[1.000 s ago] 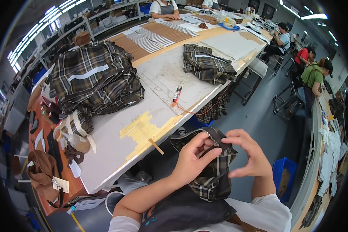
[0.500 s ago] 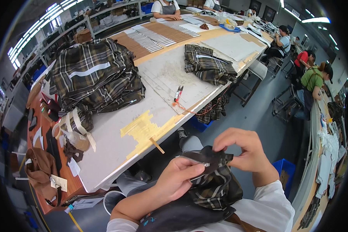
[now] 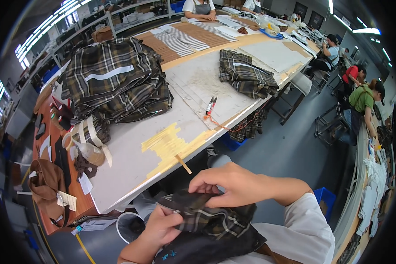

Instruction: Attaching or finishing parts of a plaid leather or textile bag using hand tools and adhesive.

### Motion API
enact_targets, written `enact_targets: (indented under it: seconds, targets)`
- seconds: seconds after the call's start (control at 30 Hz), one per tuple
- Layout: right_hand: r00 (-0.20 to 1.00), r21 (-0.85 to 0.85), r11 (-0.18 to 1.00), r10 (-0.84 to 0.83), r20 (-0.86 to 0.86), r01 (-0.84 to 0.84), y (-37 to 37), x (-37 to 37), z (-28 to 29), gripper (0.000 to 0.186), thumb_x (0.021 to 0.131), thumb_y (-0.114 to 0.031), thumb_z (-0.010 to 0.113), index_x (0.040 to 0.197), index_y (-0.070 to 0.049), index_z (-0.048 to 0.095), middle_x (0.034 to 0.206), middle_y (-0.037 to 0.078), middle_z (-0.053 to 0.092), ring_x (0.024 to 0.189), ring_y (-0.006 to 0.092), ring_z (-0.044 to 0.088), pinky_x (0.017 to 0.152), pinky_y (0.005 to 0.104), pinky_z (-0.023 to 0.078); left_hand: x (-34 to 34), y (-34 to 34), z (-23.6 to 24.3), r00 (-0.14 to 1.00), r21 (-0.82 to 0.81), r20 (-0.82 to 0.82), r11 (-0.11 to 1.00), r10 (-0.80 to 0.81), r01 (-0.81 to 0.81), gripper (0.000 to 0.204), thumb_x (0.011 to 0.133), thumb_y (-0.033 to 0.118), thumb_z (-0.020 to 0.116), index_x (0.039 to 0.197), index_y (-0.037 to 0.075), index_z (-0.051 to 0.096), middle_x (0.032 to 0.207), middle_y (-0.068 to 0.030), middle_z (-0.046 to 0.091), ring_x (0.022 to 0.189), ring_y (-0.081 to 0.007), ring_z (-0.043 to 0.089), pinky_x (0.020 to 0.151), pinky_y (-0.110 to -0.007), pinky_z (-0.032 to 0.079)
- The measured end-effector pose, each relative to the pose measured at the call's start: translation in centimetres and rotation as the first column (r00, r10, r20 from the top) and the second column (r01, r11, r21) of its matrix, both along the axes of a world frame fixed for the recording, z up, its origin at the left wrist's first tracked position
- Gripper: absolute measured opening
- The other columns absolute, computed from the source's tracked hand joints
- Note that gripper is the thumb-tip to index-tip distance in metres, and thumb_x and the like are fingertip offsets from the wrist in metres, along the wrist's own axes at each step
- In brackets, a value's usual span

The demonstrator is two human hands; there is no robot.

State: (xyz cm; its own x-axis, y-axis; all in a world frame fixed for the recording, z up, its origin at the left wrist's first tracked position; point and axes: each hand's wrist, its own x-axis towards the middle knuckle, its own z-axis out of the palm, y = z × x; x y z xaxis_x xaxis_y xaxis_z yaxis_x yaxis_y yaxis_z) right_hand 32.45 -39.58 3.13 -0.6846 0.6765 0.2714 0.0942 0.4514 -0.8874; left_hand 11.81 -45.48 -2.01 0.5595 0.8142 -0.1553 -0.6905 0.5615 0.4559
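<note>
Long bench [image 3: 132, 176] carried a tall plaid stack [image 3: 114, 83]; left hand [image 3: 160, 226] and right hand [image 3: 233, 185] each pinched one plaid piece [image 3: 207, 218], seemingly mid-handling, its grip closed.

A fabric stack [image 3: 114, 83] lies left on the table [image 3: 132, 154], a marker [image 3: 211, 105] right of it.

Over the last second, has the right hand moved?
Yes. The right hand has come down and leftward, away from the table edge, and now lies across the plaid cloth above the left hand.
</note>
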Motion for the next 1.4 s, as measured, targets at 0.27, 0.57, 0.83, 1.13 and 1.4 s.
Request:
enact_targets:
  seconds: [0.27,0.57,0.83,1.13,1.4]
  targets:
    - [0.990,0.155,0.979,-0.136,0.038,0.129,1.8,0.3,-1.7,0.016,0.073,-0.007,0.065,0.087,-0.001,0.058,0.074,0.010,0.060,0.065,0.0231,0.060,0.055,0.0296,0.047,-1.1,0.8,-0.9,0.985,-0.014,0.072,0.988,0.154,-0.153,0.054,0.074,0.018,0.070,0.116,-0.008,0.047,0.114,-0.0188,0.054,0.105,-0.0278,0.054,0.091,-0.040,0.042]
    - [0.988,0.495,0.856,-0.154,-0.029,0.148,0.9,1.2,-5.6,0.022,0.070,-0.018,0.073,0.079,-0.004,0.059,0.063,0.005,0.053,0.050,0.0211,0.052,0.043,0.0308,0.037,-1.1,1.0,-4.0,0.972,-0.004,0.230,0.999,0.049,-0.049,0.057,0.072,0.018,0.071,0.118,-0.005,0.047,0.118,-0.0189,0.052,0.109,-0.0293,0.052,0.096,-0.043,0.038]
    - [0.940,0.390,0.915,-0.214,0.267,0.098,2.2,4.2,-8.0,0.013,0.068,-0.005,0.063,0.079,-0.006,0.057,0.072,0.005,0.055,0.065,0.0243,0.053,0.059,0.0346,0.043,-1.5,2.6,-5.1,0.931,0.023,0.350,0.992,0.107,-0.123,0.036,0.073,0.021,0.070,0.099,-0.001,0.057,0.115,-0.0177,0.054,0.112,-0.0313,0.048,0.099,-0.046,0.035]
    - [0.760,0.312,0.867,-0.493,0.423,0.389,1.8,5.0,-10.4,0.022,0.071,-0.010,0.062,0.090,-0.005,0.053,0.079,0.007,0.052,0.067,0.0242,0.055,0.058,0.0329,0.046,-1.4,3.1,-7.2,0.953,-0.064,0.284,0.994,0.107,-0.092,0.026,0.075,0.015,0.067,0.093,-0.001,0.059,0.115,-0.0187,0.053,0.112,-0.0328,0.048,0.097,-0.047,0.035]
    - [0.791,-0.776,0.507,-0.612,-0.018,0.375,0.9,3.8,-13.0,0.055,0.077,-0.008,0.065,0.123,-0.003,0.037,0.106,0.006,0.054,0.087,0.0121,0.055,0.071,0.0266,0.047,-1.5,3.7,-8.5,0.979,0.029,0.162,0.991,0.123,-0.130,0.026,0.078,0.030,0.064,0.095,0.010,0.063,0.125,-0.0141,0.048,0.119,-0.0320,0.041,0.100,-0.051,0.030]
